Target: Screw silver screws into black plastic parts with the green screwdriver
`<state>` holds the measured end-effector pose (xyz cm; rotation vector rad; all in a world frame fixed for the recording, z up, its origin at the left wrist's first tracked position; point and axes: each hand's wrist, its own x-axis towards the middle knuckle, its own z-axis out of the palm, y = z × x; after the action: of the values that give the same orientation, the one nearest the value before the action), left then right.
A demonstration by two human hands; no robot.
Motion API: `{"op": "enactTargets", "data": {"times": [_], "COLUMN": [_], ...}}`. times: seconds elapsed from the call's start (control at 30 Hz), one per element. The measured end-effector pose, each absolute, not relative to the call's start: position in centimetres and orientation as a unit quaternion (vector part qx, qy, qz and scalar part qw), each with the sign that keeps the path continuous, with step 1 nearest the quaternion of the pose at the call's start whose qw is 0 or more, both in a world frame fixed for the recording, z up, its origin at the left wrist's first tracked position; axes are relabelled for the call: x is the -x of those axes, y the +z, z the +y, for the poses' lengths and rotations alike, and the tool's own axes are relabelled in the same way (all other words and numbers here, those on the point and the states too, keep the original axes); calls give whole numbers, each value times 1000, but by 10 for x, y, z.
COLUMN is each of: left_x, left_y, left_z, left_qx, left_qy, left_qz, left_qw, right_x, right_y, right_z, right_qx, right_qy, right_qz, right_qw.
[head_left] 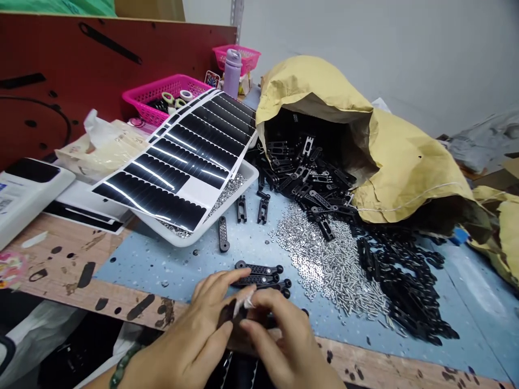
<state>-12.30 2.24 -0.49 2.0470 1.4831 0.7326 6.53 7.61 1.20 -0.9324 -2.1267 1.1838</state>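
Near the table's front edge my left hand (203, 329) and my right hand (286, 337) meet, fingers and thumbs closed around a small dark piece whose kind I cannot make out. A crumpled white scrap (243, 303) shows between the fingertips. Just beyond my fingers lie several black plastic arms (259, 279) side by side, with round ends and silver hardware in them. My left index finger reaches over their near left end; whether it touches them I cannot tell. Below my hands, black strips (239, 370) with pale edges are partly hidden.
Black sticker sheets (178, 156) lie across a white tray (188, 240) of small metal parts. Loose nuts (298, 243) and screws (348, 275) are heaped at centre right. Black parts (308, 178) spill from a yellow paper sack (316, 81); more black pieces (413, 286) lie right.
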Motion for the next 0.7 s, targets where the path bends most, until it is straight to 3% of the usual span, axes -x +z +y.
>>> {"op": "enactTargets", "data": {"times": [0.13,0.33,0.53,0.7], "left_x": [131,128,130,135], "left_y": [-14,-30,-33,-31], "left_z": [18,19,20,26], "left_qx": [-710,-783,-804,-828], "left_qy": [295,234,210,196], "left_qz": [612,572,552,518], "left_qw": [183,70,73,85], "right_x": [-69,-54,-45,-50], "right_y": [1,-16,-18,-21], "right_z": [89,101,102,104], "right_qx": [468,517,530,539], "right_qy": [472,519,442,316], "right_qz": [-677,-614,-675,-758], "right_qw": [318,295,262,188]}}
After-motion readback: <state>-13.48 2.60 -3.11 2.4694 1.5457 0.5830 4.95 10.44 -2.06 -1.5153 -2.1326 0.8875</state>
